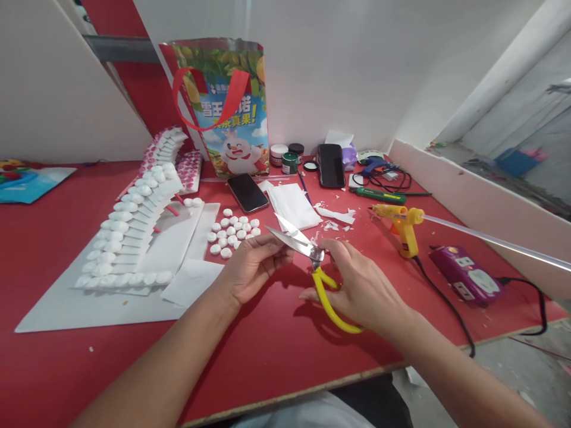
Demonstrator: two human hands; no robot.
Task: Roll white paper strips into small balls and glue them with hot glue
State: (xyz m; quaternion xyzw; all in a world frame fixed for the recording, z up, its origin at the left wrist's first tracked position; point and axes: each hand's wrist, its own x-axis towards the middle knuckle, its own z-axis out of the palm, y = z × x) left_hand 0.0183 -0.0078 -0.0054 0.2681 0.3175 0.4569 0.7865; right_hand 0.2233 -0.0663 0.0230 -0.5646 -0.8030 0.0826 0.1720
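Note:
My right hand (368,285) is closed around a pair of scissors (328,303) with yellow handles; the metal blades are parted and point up to the left. Beside the blades, my left hand (254,267) has its thumb and fingers pinched together, and what they hold is too small or hidden to make out. Behind my left hand, several small round white pieces (231,230) are grouped on the red table (250,368). Folded white paper (294,205) lies beyond the blades, with torn scraps (335,215) around it.
A curved white stepped model (138,238) edged with white rounds stands left on a white board (49,315). A yellow glue gun (404,229) and a purple power strip (466,274) lie right, with trailing cords. Behind are a printed bag (236,119), paint jars (289,161) and two phones (248,192).

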